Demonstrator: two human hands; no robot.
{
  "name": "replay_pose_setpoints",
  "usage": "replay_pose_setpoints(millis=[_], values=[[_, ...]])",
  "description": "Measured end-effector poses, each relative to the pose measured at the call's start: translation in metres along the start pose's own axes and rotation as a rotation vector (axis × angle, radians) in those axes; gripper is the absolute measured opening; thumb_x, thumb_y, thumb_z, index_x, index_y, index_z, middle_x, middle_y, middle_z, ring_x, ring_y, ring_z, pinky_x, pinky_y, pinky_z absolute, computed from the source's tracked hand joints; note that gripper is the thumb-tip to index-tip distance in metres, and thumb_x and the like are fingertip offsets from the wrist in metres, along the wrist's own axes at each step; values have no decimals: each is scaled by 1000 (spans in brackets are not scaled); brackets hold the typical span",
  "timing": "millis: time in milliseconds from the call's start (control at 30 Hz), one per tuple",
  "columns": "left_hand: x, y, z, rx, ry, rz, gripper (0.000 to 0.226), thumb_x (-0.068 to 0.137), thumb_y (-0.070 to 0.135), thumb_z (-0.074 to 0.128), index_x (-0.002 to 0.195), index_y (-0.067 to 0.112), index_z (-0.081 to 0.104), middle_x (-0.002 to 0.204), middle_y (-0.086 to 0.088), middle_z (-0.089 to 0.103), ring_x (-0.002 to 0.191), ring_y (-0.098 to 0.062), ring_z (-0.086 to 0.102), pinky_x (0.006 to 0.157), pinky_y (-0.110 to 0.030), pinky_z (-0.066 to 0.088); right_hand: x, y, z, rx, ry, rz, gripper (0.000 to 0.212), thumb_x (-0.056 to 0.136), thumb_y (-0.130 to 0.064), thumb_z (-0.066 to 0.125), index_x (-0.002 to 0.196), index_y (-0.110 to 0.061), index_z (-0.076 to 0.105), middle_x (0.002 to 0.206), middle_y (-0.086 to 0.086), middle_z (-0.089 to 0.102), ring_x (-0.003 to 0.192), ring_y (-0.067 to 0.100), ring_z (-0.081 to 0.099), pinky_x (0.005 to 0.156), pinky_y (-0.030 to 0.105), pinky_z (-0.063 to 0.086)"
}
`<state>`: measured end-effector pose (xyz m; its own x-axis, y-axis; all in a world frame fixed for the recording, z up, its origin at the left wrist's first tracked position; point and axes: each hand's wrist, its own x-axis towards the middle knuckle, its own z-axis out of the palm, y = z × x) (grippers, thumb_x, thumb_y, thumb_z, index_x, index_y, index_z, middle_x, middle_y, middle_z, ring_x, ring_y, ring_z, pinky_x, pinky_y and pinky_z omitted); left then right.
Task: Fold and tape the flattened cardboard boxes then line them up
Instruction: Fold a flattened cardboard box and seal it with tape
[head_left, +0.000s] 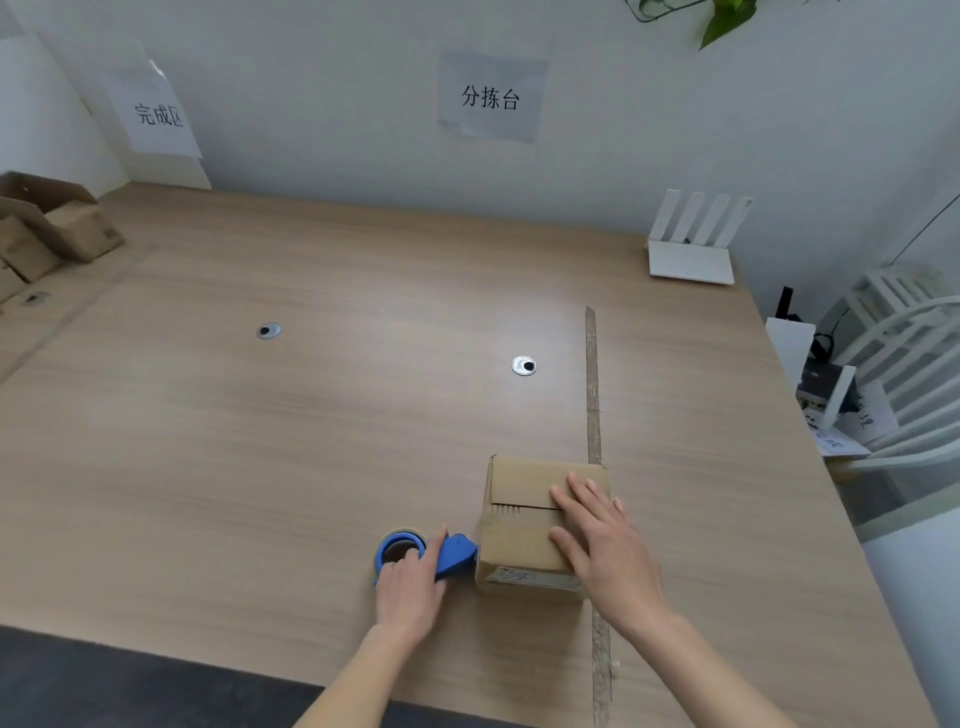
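Nearest the camera, the left hand (410, 587) is curling around the blue plastic tape dispenser (423, 555), whose round roll is lying just left of the wedge-shaped handle, its nose almost touching the cardboard box (524, 535). The right hand (602, 540) is lying flat with fingers straight and slightly spread, pressing down on the box's top flaps where the seam is showing. The box is a small matte brown cube sitting near the front right of the worktop (260, 441), a smooth surface with pale wood grain, and a white label is showing on its near face. A long, rough strip of worn tape (592, 384) is running front to back across the worktop, passing just beside the box's right edge. Farther out, two round metal grommets (523, 366) are sitting flush in the surface, well apart. At the far left corner, other brown cardboard boxes (47, 234) are resting together. At the far right, a white router (693, 244) with flat upright antennas is standing by the wall, where two paper signs (491, 97) are hanging.
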<state>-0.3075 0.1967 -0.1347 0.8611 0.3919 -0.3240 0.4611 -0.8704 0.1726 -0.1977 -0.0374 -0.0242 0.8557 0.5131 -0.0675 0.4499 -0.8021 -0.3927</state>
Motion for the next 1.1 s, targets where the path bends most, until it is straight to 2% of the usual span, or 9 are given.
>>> replay_pose_setpoints(millis=[200,367,500,567,733,833,900,1033,1100], values=[[-10,-31,-36,-332,82,-13,58,97,36,51,149,44,27,118,9,57,99,-24,59,73,-36,48,-1,-3,-1,0,-25,15,53,104,-48,43,156,-39,31,165,-19,15,154,4,9,124,25,2],[-30,-53,-117,-557,110,50,55,94,44,55,139,58,28,107,20,61,88,-9,62,75,-33,52,0,-12,-7,-34,-54,35,53,105,-45,43,157,-36,30,166,-15,15,155,8,10,124,26,5],[-43,-38,-176,-672,80,185,53,79,64,63,129,60,44,103,25,67,91,-2,66,76,-33,59,2,-22,-12,-7,-35,64,53,102,-39,54,153,-29,41,160,-7,33,146,16,34,117,28,29],[-46,-9,-200,-637,21,294,55,76,70,67,126,59,49,104,27,67,92,1,65,79,-30,58,4,-23,-14,-4,-17,65,53,99,-35,60,149,-24,48,146,-4,44,132,17,45,110,27,37],[-43,57,-221,-416,-168,478,44,79,64,67,119,58,52,109,27,66,94,5,60,83,-22,51,13,-18,-24,191,-122,68,52,90,-25,68,140,-26,56,129,-8,49,119,11,49,108,27,40],[-33,75,-222,-302,-168,490,37,79,67,62,113,65,49,106,29,65,89,7,58,78,-20,48,15,-8,-39,541,-243,120,48,87,-7,50,123,-35,62,128,-6,56,121,7,52,111,32,41],[-24,81,-221,-284,-162,465,39,79,69,60,116,61,52,101,30,65,87,6,59,74,-20,48,15,-4,-48,734,-314,191,43,88,-13,41,111,-36,68,126,-7,62,122,10,54,108,29,43],[-14,92,-225,-220,-172,470,43,78,71,57,119,58,53,100,29,65,87,3,59,77,-27,51,10,-3,-65,929,-446,215,42,101,-10,38,126,-33,63,123,-11,67,118,4,57,92,17,45],[-12,96,-228,-179,-196,475,42,78,72,58,118,60,53,103,30,65,90,4,59,80,-26,51,12,0,-66,974,-484,190,54,99,-8,42,140,-42,52,136,-11,60,127,7,52,100,20,43]])
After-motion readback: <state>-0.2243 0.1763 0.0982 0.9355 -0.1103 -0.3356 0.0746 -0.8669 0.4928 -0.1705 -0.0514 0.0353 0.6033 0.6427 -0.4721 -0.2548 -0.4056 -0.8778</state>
